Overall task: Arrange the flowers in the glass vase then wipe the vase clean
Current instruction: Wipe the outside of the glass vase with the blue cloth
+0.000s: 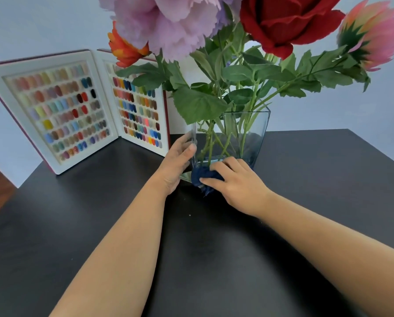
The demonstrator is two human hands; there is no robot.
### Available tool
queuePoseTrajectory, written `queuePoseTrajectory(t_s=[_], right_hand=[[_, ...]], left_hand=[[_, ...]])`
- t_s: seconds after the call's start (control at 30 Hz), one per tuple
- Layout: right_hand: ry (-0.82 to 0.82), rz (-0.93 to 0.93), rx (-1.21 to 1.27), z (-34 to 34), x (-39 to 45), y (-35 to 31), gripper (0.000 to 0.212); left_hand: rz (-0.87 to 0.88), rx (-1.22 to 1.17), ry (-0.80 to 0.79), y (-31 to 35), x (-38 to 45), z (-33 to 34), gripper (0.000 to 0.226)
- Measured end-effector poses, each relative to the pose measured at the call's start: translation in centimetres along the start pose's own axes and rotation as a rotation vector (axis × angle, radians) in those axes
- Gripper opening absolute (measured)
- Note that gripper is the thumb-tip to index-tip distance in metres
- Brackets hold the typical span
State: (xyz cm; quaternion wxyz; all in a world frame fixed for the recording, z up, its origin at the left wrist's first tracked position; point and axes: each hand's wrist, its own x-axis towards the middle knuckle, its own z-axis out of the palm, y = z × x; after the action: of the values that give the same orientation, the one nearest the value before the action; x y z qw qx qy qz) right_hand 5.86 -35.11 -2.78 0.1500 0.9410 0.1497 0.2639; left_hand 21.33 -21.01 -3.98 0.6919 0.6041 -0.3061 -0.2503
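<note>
1. The square glass vase stands on the black table, just in front of the open nail-colour swatch book, with every stem already in it: lilac peony, red rose, pink bloom and an orange one.
2. My left hand steadies the vase at its left corner, thumb on the near face and fingers wrapped round the side.
3. My right hand presses a bunched dark blue cloth against the lower front of the glass, fingers curled over it.
4. So I judge the arranging done and the wiping under way, low on the front face.
5. The glass looks smooth, slick and breakable (and the big heads probably make it top-heavy), so I would brace low, near the base, and rub lightly rather than push.
6. The cloth is soft and crumples easily; a wad in the palm should suit the flat faces.
</note>
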Motion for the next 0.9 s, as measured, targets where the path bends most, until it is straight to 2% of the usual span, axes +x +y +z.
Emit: queuePoseTrajectory(t_s=[0.27,0.57,0.7,0.9], right_hand=[[-0.034,-0.114,-0.092,-0.2,-0.9,1.3,0.042],[-0.066,-0.063,-0.130,-2.1,-6.2,7.3,0.044],[-0.023,-0.134,-0.068,-1.6,-3.6,5.9,0.036],[0.045,-0.165,-0.009,0.4,0.5,1.6,0.039]], left_hand=[[0.114,0.217,0.119,0.7,2.1,-0.2,0.095],[0.128,0.300,0.172,0.9,3.3,-0.3,0.093],[0.123,0.333,0.167,1.2,3.4,-0.4,0.096],[0.141,0.355,0.136,1.4,3.6,-0.5,0.081]])
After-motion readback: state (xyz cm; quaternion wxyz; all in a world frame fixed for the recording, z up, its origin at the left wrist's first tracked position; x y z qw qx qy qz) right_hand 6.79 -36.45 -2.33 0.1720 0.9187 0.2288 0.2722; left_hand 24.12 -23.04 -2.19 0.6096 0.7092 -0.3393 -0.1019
